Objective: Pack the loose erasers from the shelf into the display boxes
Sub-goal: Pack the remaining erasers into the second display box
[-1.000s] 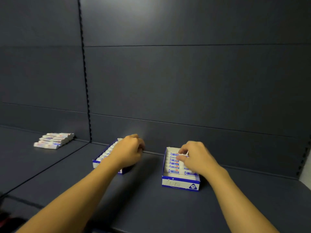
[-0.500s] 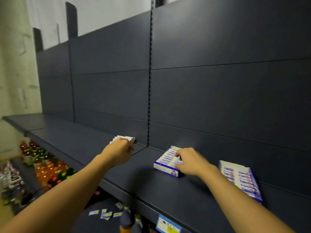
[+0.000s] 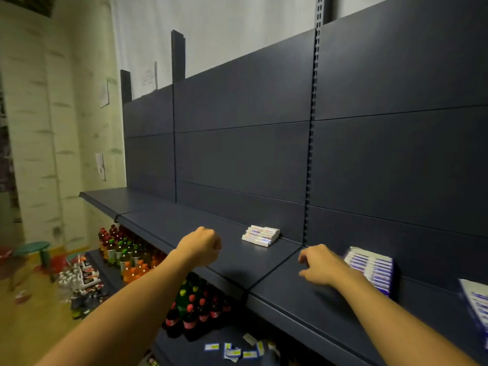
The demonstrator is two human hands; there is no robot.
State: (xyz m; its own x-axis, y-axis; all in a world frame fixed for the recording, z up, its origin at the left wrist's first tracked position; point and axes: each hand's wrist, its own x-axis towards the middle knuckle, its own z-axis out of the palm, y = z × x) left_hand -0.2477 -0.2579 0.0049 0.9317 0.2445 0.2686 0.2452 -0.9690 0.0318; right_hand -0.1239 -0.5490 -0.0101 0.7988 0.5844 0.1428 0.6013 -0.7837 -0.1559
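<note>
- While both forearms reach out over the dark shelf (image 3: 277, 262), the price labels (image 3: 235, 351) lie scattered on the lower level nearest the camera, with the bottles (image 3: 190, 310) of red and green caps standing just behind them.
- Left hand (image 3: 200, 247) hangs over the shelf's front part with its fingers curled into a fist; its grip is together and nothing shows inside it.
- Right hand (image 3: 320, 268) hovers low over the shelf with fingers loosely bent and spread; its grip is apart and holds nothing.
- Just beside the right hand, on its right, a display box (image 3: 375, 270) sits against the back panel, filled with a row of blue-and-white wrapped erasers.
- A second display box (image 3: 475, 307) shows only partly at the right edge, blurred, also with blue-and-white contents.
- Farther along the shelf, past a seam between 2 shelf sections, the loose erasers (image 3: 261, 235) lie in a small stepped stack close to the back panel, between the 2 hands in the view and touched by neither.
- More bottles (image 3: 124, 249), orange and green, stand below the shelf's far end, and a green stool (image 3: 34, 247) stands on the floor at the left.
</note>
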